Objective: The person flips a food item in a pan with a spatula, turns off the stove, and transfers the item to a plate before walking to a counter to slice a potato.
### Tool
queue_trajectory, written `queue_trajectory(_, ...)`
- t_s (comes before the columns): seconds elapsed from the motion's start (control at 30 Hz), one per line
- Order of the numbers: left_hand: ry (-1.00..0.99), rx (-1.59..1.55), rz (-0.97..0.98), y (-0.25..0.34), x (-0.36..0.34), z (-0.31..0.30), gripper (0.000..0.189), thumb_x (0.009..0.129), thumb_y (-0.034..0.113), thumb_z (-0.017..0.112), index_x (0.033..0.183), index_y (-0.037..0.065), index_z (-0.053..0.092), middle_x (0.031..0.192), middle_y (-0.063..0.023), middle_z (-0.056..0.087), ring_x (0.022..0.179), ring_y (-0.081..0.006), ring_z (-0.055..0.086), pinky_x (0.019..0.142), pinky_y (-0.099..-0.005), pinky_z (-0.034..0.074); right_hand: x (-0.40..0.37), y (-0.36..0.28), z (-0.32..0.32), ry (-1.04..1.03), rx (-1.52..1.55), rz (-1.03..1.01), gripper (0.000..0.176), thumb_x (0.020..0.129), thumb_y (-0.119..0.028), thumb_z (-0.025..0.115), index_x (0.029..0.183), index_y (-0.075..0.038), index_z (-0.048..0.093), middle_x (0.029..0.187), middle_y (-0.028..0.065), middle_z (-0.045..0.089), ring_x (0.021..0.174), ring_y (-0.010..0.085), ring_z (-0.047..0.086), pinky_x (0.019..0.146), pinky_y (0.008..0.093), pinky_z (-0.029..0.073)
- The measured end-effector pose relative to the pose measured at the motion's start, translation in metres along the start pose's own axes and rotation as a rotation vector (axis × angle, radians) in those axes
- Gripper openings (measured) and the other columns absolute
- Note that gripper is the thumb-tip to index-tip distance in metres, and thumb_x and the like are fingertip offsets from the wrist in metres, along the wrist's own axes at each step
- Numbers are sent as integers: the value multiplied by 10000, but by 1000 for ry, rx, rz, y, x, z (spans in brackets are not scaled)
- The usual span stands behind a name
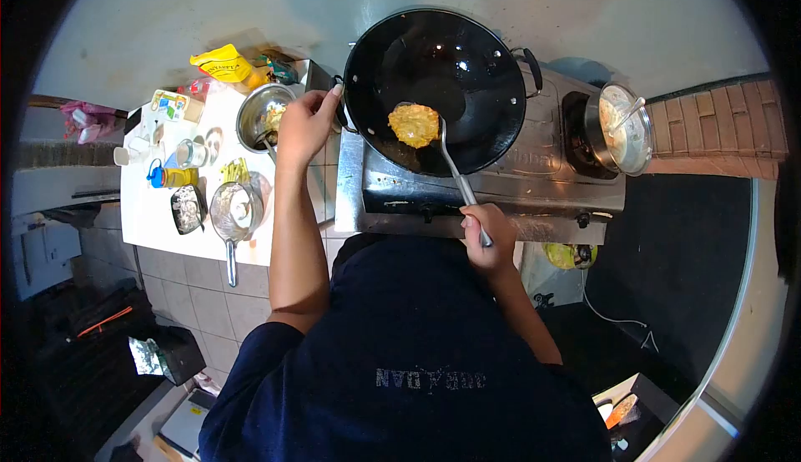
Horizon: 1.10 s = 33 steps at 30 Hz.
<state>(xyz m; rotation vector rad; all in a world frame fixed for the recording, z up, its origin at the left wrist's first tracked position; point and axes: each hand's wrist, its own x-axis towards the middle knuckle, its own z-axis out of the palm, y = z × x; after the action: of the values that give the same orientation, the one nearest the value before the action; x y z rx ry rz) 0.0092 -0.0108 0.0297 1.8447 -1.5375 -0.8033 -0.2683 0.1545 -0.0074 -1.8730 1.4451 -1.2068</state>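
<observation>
A black wok (476,53) sits tilted on the gas stove (501,195). Its left loop handle is in the grip of my left hand (307,126), thumb on top and the other fingers partly hidden. My right hand (491,241) is closed around the grey handle of a metal spatula (455,166), which slants into the wok. At the spatula's head lies a golden-brown fritter (413,125), low on the left side of the wok; it hides part of the spatula. The inside of the wok is shiny.
Left, a white table (150,212) holds a steel bowl (252,116), a strainer (234,212), a yellow-and-blue bottle (173,176) and a yellow packet (224,65). On the right burner stands a steel pan of pale batter (624,132) with a spoon. A brick ledge (709,132) lies beyond.
</observation>
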Motion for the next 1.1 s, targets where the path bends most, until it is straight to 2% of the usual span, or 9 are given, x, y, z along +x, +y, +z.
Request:
queue_trajectory(0.03, 38, -16, 31, -2, 0, 2, 448, 916, 409, 580, 925, -25, 688, 727, -154, 671, 661, -211, 640, 660, -323, 488, 1, -1, 0, -9, -8, -22, 218, 779, 53, 638, 980, -33, 627, 824, 132, 638, 718, 304, 610, 638, 377, 483)
queue_trajectory(0.27, 32, -29, -23, -4, 0, -1, 457, 930, 413, 562, 915, -27, 681, 673, -147, 635, 626, -189, 595, 639, -323, 471, 2, -5, 3, -24, -29, -87, 224, 767, 54, 647, 972, -35, 628, 811, 131, 624, 716, 308, 597, 645, 384, 477)
queue_trajectory(0.33, -10, -27, -75, -1, -2, -4, 483, 924, 438, 577, 974, -31, 684, 738, -122, 648, 729, -140, 580, 709, -300, 463, 1, -3, 5, -10, -20, -81, 221, 767, 52, 647, 969, -35, 627, 813, 131, 623, 719, 308, 596, 648, 384, 477)
queue_trajectory(0.37, -11, -27, -75, -4, -1, -2, 483, 924, 438, 577, 974, -31, 684, 738, -122, 648, 729, -140, 580, 709, -300, 463, 0, -3, 5, 5, -10, -75, 218, 767, 50, 648, 967, -34, 626, 814, 131, 622, 722, 308, 595, 651, 385, 476)
queue_trajectory(0.43, 50, -53, -4, -11, 0, 4, 454, 933, 410, 557, 918, -28, 679, 662, -142, 620, 623, -181, 576, 640, -323, 465, 0, -3, 5, -2, -10, -65, 215, 767, 51, 647, 964, -34, 624, 813, 132, 622, 720, 309, 594, 649, 386, 475)
queue_trajectory(0.77, 23, -60, -53, -9, -2, 5, 436, 937, 391, 560, 905, -30, 668, 657, -135, 612, 612, -171, 558, 626, -314, 455, 3, -4, 4, 11, -16, -90, 197, 761, 63, 640, 941, -14, 619, 790, 142, 619, 696, 316, 591, 637, 390, 471)
queue_trajectory(1.1, 59, -58, 1, -15, 1, 8, 423, 929, 388, 573, 882, -21, 671, 640, -129, 606, 603, -169, 559, 616, -314, 454, 6, -4, 3, -10, -32, -107, 205, 754, 65, 638, 941, -17, 621, 786, 139, 617, 693, 315, 588, 624, 388, 465)
